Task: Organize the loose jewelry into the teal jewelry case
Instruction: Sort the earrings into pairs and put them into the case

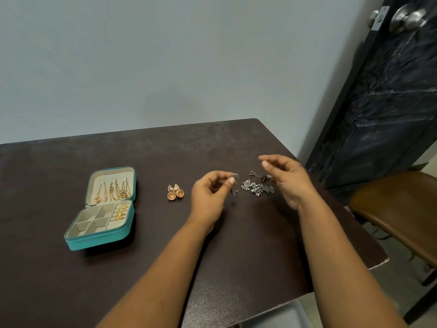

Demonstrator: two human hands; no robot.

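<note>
Dark brown table [71, 280] stood against a pale grey wall [165, 55]; black door [390, 91] with one round metal knob [408, 17] at right, brown chair seat [402, 209] beside it. One teal case [99, 240] lay open at table's left: chains [113, 190] hung in the lid, gold pieces [120, 213] sat in the right compartment. Two gold earrings [175, 192] lay touching, between case and hands. Left hand [208, 200] pinched one small silver earring [235, 176] at its fingertips. Right hand [288, 178] hovered with fingers loosely spread, gripping nothing, over a silver cluster [257, 188]; piece count there unclear.
</note>
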